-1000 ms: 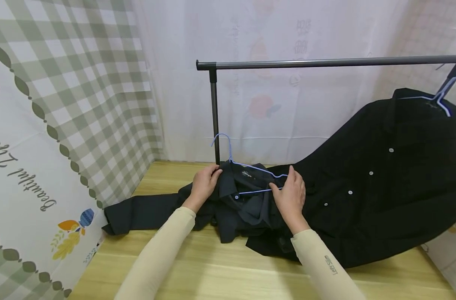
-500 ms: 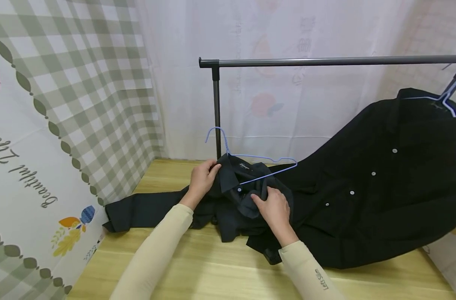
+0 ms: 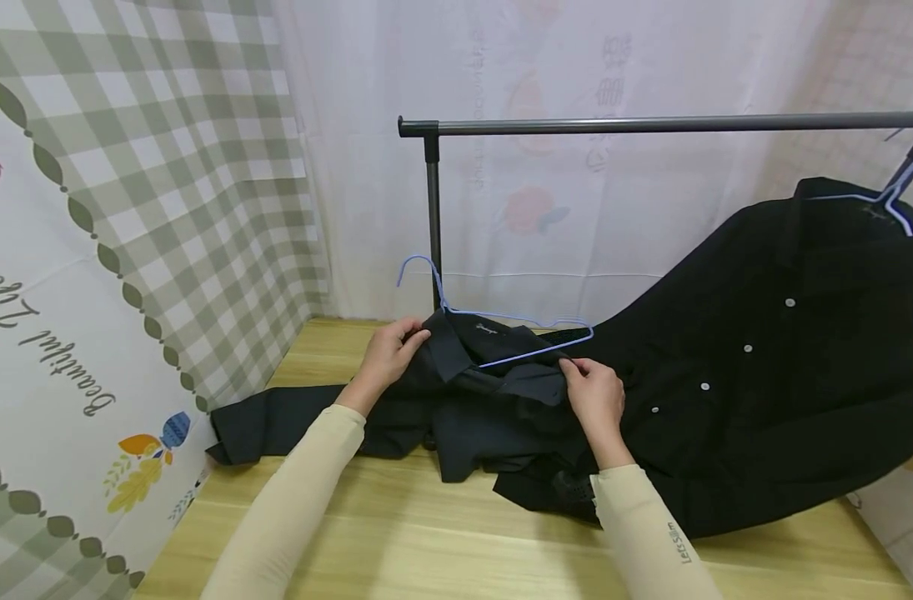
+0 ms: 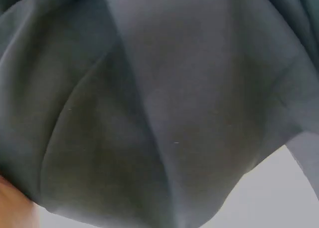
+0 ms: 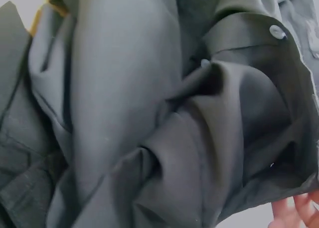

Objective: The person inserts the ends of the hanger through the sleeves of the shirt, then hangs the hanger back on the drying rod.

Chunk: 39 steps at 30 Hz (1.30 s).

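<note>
A dark shirt (image 3: 494, 429) lies on the wooden table, its collar towards the back. A thin blue hanger (image 3: 421, 257) is partly inside the neck opening. Its left arm runs under the cloth, and the right end sticks out above the collar. My left hand (image 3: 391, 354) pinches the shirt by the left of the collar, beside the hanger's hook. With thumb and fingers my right hand (image 3: 594, 396) grips the opposite collar edge, just below the hanger's free end. Dark cloth (image 4: 174, 103) fills the left wrist view. White buttons (image 5: 277, 32) show in the right wrist view.
A metal rail (image 3: 651, 125) on a post (image 3: 433, 217) runs across the back. On the right, a black shirt (image 3: 786, 392) with white buttons hangs from another blue hanger (image 3: 893, 200), its lower part spreading over the table (image 3: 441, 533). Checked cloth (image 3: 201, 167) covers the left wall.
My right hand has left the hanger's end, dipped to the shirt front, then moved right and up with the collar edge. My left hand has shifted slightly left, and the hook with it.
</note>
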Available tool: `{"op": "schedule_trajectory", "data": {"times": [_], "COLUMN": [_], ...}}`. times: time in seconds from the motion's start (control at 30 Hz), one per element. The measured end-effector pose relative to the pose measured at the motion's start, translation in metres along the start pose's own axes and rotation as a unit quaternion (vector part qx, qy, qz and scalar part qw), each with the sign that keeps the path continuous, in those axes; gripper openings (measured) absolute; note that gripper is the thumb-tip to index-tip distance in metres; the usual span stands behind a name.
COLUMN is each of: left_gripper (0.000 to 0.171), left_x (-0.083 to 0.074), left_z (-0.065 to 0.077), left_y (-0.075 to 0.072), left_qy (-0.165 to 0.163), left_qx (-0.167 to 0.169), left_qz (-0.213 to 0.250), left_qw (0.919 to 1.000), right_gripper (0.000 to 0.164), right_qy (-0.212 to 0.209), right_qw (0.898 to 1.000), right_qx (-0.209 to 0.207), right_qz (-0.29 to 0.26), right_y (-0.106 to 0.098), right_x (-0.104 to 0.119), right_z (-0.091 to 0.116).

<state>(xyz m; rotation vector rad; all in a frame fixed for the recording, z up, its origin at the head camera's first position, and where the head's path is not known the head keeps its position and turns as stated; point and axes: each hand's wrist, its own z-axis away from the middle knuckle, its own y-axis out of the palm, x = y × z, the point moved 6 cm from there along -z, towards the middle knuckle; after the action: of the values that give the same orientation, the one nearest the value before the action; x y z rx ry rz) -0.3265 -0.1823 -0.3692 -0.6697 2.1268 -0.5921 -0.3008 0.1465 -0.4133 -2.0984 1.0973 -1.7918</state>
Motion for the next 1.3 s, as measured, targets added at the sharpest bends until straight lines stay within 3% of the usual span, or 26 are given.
{"op": "schedule_trajectory", "data": {"times": [0.23,0.33,0.5,0.7,0.8,0.9,1.03,1.13,1.23,1.3], "left_gripper": [0.013,0.013,0.018,0.016,0.012,0.010,0.010,0.014,0.015,0.015], "left_x": [0.008,0.010,0.004,0.005,0.004,0.003,0.005,0.007,0.007,0.004], "left_z": [0.004,0.005,0.005,0.005,0.005,0.007,0.012,0.016,0.019,0.020], "left_y": [0.003,0.004,0.006,0.007,0.006,0.005,0.003,0.001,-0.002,-0.001], "left_qy": [0.045,0.048,0.031,0.007,0.036,0.087,0.146,0.176,0.201,0.217], "left_qx": [0.016,0.012,0.019,0.041,0.025,0.000,-0.030,-0.055,-0.079,-0.085], "left_qz": [-0.038,-0.045,-0.040,-0.020,-0.043,-0.069,-0.100,-0.135,-0.174,-0.197], "left_qw": [0.9982,0.9978,0.9985,0.9989,0.9981,0.9938,0.9838,0.9736,0.9607,0.9522], "right_gripper": [0.019,0.025,0.027,0.022,0.019,0.015,0.011,0.014,0.019,0.022], "right_qy": [-0.022,-0.052,-0.123,-0.160,-0.177,-0.191,-0.184,-0.127,-0.052,-0.048], "right_qw": [0.999,0.998,0.988,0.983,0.980,0.977,0.980,0.989,0.986,0.984], "right_qx": [-0.022,-0.043,-0.091,-0.077,-0.068,-0.059,-0.020,0.065,0.159,0.170], "right_qz": [-0.007,0.005,0.030,0.042,0.059,0.076,0.078,0.042,-0.008,0.001], "right_y": [-0.008,-0.009,-0.013,-0.011,-0.013,-0.015,-0.017,-0.014,-0.007,-0.005], "right_x": [0.000,0.004,0.015,0.022,0.024,0.027,0.029,0.023,0.014,0.015], "right_z": [-0.009,-0.007,-0.004,-0.004,-0.006,-0.008,-0.010,-0.014,-0.015,-0.014]}}
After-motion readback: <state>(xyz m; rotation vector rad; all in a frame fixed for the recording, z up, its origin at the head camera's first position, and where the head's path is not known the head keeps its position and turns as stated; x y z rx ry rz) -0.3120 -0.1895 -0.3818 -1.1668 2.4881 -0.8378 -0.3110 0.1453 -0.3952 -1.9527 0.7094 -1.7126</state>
